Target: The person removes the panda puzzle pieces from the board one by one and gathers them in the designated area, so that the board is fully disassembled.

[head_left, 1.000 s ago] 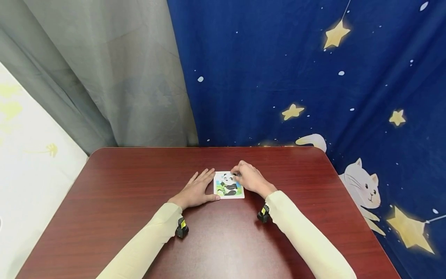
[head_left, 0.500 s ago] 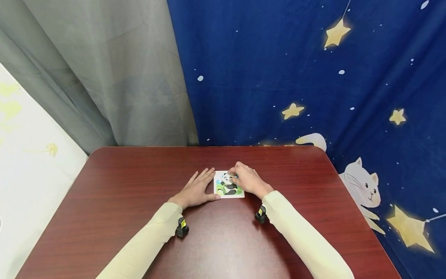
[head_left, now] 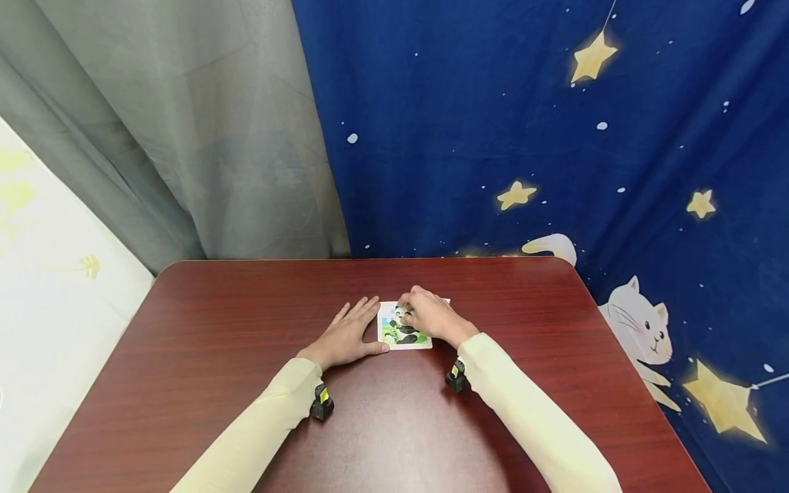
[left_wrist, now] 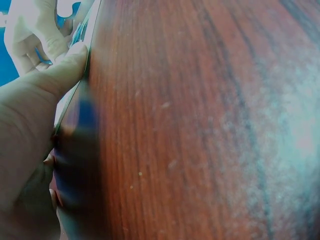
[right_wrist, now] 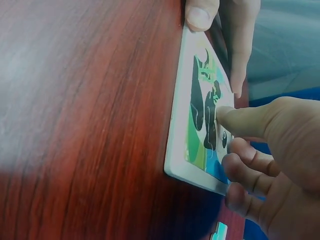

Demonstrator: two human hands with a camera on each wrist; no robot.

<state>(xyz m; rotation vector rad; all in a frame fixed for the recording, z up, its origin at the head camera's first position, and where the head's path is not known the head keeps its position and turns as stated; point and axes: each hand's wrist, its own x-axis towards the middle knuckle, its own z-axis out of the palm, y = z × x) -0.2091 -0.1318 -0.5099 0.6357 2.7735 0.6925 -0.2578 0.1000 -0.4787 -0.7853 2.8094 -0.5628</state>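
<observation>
A square panda jigsaw puzzle (head_left: 405, 338) in a white frame lies flat on the table. My left hand (head_left: 346, 337) lies spread along its left side. The left thumb rests on the near left corner, and the straight fingers reach to the far left corner. My right hand (head_left: 436, 316) is over the upper right part of the picture, covering it. In the right wrist view, the right thumb (right_wrist: 240, 122) touches the puzzle face by the panda's head. The other right fingers are loosely bent near the frame's edge; no piece shows between them.
The dark red table (head_left: 246, 315) surrounds the puzzle. A small light-coloured piece (right_wrist: 220, 231) lies on the table beyond the right hand, partly out of the right wrist view. Behind the table hang a grey curtain (head_left: 246, 137) and a blue star-printed curtain (head_left: 444, 137).
My right hand has slid left across the upper part of the puzzle, and a small light edge now shows beyond its knuckles. The left hand and the puzzle have stayed in place.
</observation>
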